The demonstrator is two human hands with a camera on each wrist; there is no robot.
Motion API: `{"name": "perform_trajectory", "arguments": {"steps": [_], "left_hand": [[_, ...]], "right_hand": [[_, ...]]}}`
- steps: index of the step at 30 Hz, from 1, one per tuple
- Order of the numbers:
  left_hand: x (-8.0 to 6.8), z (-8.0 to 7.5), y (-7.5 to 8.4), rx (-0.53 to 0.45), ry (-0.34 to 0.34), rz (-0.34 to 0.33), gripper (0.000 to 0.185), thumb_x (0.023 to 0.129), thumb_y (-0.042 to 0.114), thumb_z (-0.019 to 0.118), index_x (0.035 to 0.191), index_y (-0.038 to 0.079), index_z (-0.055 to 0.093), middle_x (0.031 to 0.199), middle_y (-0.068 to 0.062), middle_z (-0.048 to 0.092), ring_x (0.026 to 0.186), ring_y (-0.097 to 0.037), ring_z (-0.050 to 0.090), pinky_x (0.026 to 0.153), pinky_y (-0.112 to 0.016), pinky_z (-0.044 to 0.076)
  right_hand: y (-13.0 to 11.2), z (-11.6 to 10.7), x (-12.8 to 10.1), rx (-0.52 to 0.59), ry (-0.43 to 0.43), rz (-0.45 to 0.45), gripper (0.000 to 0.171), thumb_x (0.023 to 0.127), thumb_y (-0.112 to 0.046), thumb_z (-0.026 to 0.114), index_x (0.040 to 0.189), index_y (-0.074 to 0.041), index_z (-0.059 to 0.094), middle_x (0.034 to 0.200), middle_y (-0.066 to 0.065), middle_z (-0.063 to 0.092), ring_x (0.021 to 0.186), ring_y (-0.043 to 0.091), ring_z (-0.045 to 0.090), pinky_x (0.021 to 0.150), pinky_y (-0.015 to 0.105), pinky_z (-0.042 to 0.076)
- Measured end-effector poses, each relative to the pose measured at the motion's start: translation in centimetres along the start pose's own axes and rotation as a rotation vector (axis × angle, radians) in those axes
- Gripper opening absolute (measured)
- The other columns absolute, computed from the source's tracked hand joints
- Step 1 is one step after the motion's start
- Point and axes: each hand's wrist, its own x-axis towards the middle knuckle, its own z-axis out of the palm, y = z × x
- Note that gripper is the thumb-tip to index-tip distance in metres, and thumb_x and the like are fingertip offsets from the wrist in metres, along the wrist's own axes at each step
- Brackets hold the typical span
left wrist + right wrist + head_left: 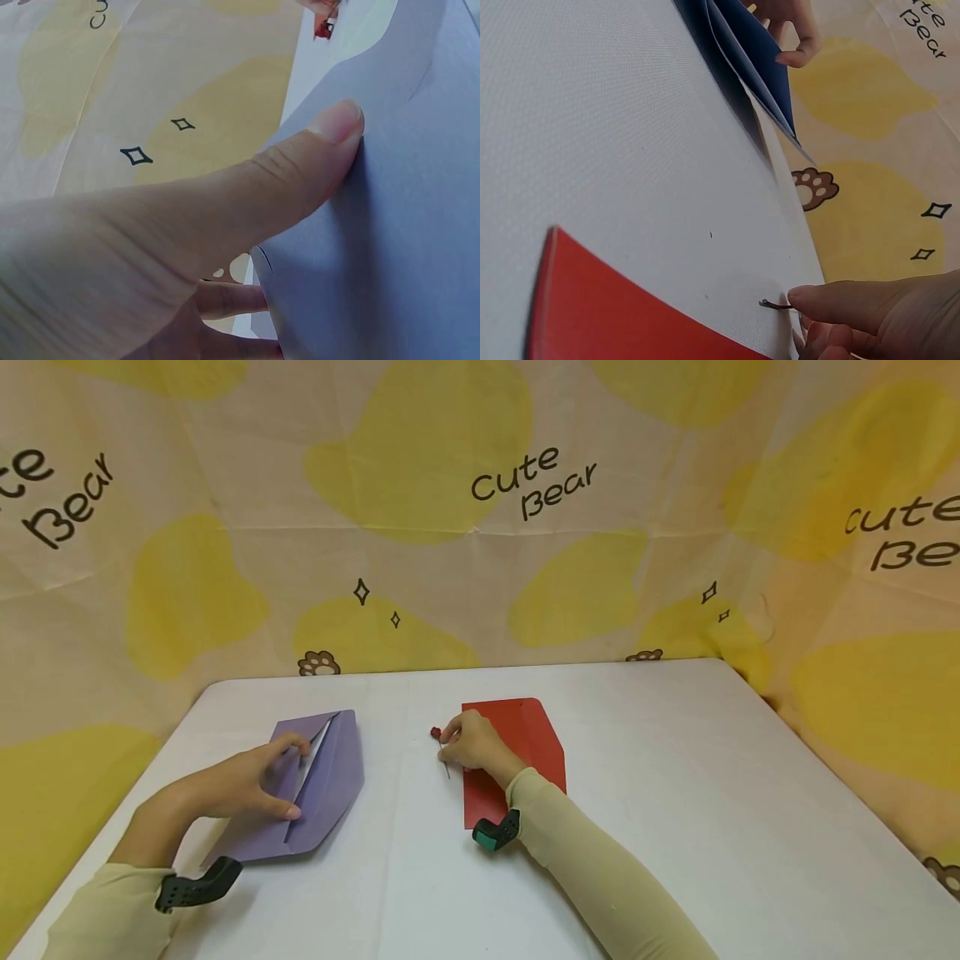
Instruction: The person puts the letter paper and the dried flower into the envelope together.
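White table, bear-print backdrop

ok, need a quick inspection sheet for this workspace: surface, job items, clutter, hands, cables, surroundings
Surface: white table, rounded corners.
Job's things: purple paper envelope, flap partly open; red paper envelope, lying flat; small red-headed pin beside the red envelope's left edge.
Clutter: nothing seen.
Hands: left hand grips the purple envelope, thumb pressed on the paper; right hand pinches the pin, wrist over the red envelope. Black mount on the left wrist, a black and green one on the right.
Cables: nothing seen.
Surroundings: cream and yellow "cute Bear" cloth backdrop behind and beside the table.
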Motion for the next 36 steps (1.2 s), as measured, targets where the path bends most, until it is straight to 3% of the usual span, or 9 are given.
{"name": "perform_trajectory", "arguments": {"steps": [7,36], "left_hand": [[-0.01,0.02,0.01,0.001,-0.003,-0.009,0.077,0.073,0.042,0.088,0.129,0.019,0.041,0.128,-0.027,0.051,0.112,-0.041,0.052,0.094,-0.062,0.044],[0.03,0.07,-0.12,0.012,0.003,0.002,0.077,0.074,0.042,0.088,0.129,0.02,0.04,0.127,-0.027,0.051,0.113,-0.042,0.053,0.095,-0.062,0.045]], "right_hand": [[-0.04,0.06,-0.01,0.0,0.005,0.002,0.012,0.086,-0.009,0.08,0.095,-0.004,0.073,0.069,0.004,0.056,0.049,0.014,0.051,0.047,0.018,0.046],[0.01,0.08,-0.13,-0.049,0.035,-0.011,0.011,0.086,-0.011,0.081,0.081,-0.004,0.074,0.071,0.003,0.058,0.052,0.013,0.051,0.047,0.019,0.044]]}}
